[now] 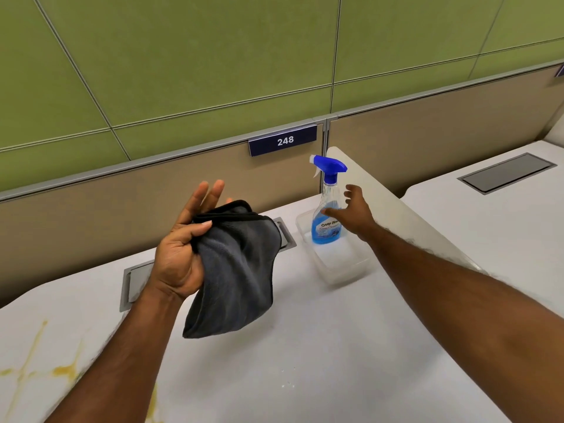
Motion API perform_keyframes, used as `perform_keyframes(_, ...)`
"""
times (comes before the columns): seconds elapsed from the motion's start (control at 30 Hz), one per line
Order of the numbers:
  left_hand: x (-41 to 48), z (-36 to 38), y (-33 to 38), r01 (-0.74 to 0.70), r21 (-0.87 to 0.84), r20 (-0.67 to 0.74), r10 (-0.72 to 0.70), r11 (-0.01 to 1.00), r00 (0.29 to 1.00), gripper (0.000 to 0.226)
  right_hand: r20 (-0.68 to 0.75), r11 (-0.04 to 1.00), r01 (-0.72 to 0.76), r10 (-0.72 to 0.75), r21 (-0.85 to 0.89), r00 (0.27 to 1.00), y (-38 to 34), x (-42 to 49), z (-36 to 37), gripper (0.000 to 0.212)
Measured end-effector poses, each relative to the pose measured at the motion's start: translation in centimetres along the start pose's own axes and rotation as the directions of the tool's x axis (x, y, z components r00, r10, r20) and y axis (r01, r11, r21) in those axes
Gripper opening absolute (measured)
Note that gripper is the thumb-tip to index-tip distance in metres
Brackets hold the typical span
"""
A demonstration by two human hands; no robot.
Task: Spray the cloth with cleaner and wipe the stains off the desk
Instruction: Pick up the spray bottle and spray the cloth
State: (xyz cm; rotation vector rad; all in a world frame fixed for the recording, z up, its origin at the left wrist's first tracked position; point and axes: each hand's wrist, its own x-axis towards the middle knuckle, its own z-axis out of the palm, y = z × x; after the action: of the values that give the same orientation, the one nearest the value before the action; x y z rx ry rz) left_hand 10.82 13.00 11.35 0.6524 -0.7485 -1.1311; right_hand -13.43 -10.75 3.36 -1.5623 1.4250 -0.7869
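1. Several yellow streaky stains (pixel 29 366) lay on the near-left part of the white desk (pixel 320 346), not yet wiped.
2. The left hand (pixel 180 254) was raised above the desk, palm toward the camera. Its thumb pinched the dark grey microfibre cloth (pixel 238 270) against the fingers, the outer fingers stood fairly straight, and the cloth hung free below.
3. A clear spray bottle (pixel 328 209) with a blue trigger head, part full of blue cleaner, stood upright at the far end of a shallow clear plastic tray (pixel 338 270), near the beige partition (pixel 427 132).
4. The right hand (pixel 357 213) was spread wide at the bottle's body and held nothing; whether its fingertips touched the bottle could not be told.
5. Step in hand, as judged: taking up the bottle. A sound grasp would close round the neck with one finger on the trigger and lift straight up, clear of the tray wall. The nozzle would then be aimed at the middle of the hanging cloth, away from the holding thumb.
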Motion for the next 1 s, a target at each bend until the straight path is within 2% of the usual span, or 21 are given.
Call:
perform_keyframes(0.17,0.7,-0.8,-0.2,-0.011,0.002,-0.020,0.011,1.000,1.000,0.058,0.014,1.000,0.013,-0.013,-0.002,1.000,-0.2,4.0,1.7,0.093)
perform_keyframes(0.23,1.0,-0.9,-0.2,-0.017,0.014,-0.034,0.017,1.000,0.999,0.058,0.015,0.999,0.034,-0.034,0.031,0.999,0.2,5.1,2.2,0.079)
perform_keyframes(0.33,1.4,-0.9,0.0,-0.023,0.007,-0.059,0.023,1.000,0.998,0.058,0.029,0.994,0.103,-0.102,-0.019,0.994,0.6,6.1,2.6,0.050)
perform_keyframes(0.43,1.6,-1.0,0.3,-0.022,0.007,-0.067,0.022,1.000,0.997,0.060,0.061,0.989,0.139,-0.136,-0.050,0.989,0.1,6.3,2.4,0.040)
perform_keyframes(0.53,1.6,-1.1,0.5,-0.017,0.016,-0.064,0.019,1.000,0.998,0.063,0.054,0.978,0.187,-0.183,-0.094,0.982,-1.1,5.7,1.6,0.041)
perform_keyframes(0.67,1.2,-0.9,0.8,-0.019,0.016,-0.066,0.020,1.000,0.998,0.063,-0.040,0.957,0.282,-0.286,-0.072,0.958,-4.6,4.1,-0.9,0.045)
perform_keyframes(0.8,0.8,-0.5,1.6,-0.021,0.028,-0.070,0.023,0.999,0.997,0.064,-0.072,0.937,0.349,-0.349,-0.019,0.934,-8.6,1.2,-3.7,0.045)
perform_keyframes(0.9,0.2,0.0,2.4,-0.026,0.030,-0.075,0.028,0.999,0.997,0.065,0.026,0.905,0.401,-0.409,0.143,0.912,-10.5,-2.1,-5.5,0.044)
perform_keyframes(1.0,-0.1,0.3,3.0,-0.029,0.024,-0.088,0.031,0.999,0.996,0.065,0.268,0.852,0.373,-0.481,0.368,0.834,-11.0,-6.2,-6.6,0.061)
